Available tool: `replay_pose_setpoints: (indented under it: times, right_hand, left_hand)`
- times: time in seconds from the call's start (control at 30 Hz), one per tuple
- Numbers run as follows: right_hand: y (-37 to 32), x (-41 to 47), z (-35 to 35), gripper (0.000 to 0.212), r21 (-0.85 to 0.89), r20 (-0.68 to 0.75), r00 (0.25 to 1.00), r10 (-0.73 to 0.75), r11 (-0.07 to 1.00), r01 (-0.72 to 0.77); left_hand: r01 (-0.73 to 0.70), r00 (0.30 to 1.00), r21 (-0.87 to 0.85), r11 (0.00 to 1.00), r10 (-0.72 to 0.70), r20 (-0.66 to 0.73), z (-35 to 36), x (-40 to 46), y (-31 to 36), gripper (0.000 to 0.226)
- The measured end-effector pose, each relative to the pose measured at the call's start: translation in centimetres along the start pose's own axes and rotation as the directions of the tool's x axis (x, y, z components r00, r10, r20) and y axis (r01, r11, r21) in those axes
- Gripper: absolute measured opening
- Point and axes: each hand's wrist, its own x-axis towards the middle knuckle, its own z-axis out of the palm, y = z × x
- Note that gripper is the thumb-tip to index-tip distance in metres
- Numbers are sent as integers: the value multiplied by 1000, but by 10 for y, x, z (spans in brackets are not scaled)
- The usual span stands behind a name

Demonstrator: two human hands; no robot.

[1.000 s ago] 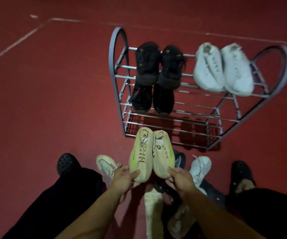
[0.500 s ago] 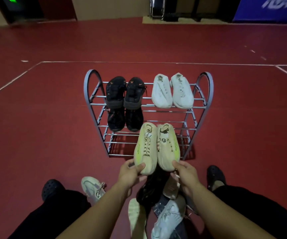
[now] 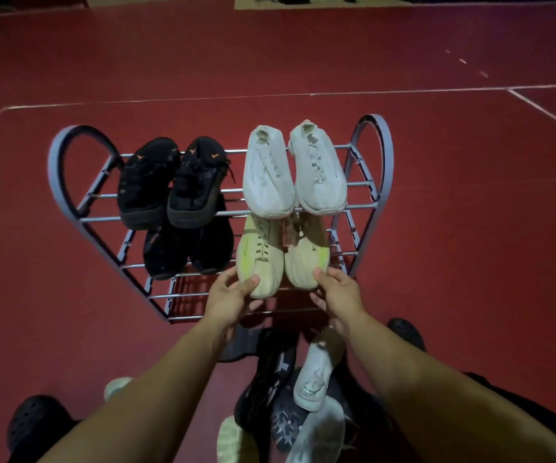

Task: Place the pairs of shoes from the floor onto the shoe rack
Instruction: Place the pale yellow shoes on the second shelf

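A grey metal shoe rack stands on the red floor. Its top shelf carries a black pair on the left and a white pair on the right. The second shelf has another black pair on the left. To its right sits a beige and yellow-green pair: my left hand grips the toe of the left shoe, and my right hand grips the toe of the right shoe. Their heels are hidden under the white pair.
A heap of loose shoes, black, white and pale green, lies on the floor between my knees. Another pale shoe peeks out beside my left arm. My feet wear black clogs. White court lines cross the floor beyond the rack.
Both hands have carried the beige pair forward from in front of the rack onto the second shelf, under the white pair. The camera has moved closer to the rack.
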Motion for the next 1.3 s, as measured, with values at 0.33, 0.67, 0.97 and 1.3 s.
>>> replay_pose_setpoints:
  times: [0.33,0.67,0.97,1.3]
  right_hand:
    - [-22,82,25,8,-108,95,995,18,994,-7]
    - [6,83,12,54,-438,32,997,-69,896,76]
    - [6,84,26,52,-183,-30,999,-39,983,32]
    - [42,46,-43,33,-678,171,952,-253,671,300]
  left_hand:
    - [-30,998,-36,999,28,-56,37,85,17,32]
    - [-12,1000,326,945,15,-6,20,87,6,21]
    - [-20,987,267,963,62,-147,16,83,12,29]
    - [-257,952,539,802,306,-2,-5,49,-28,36]
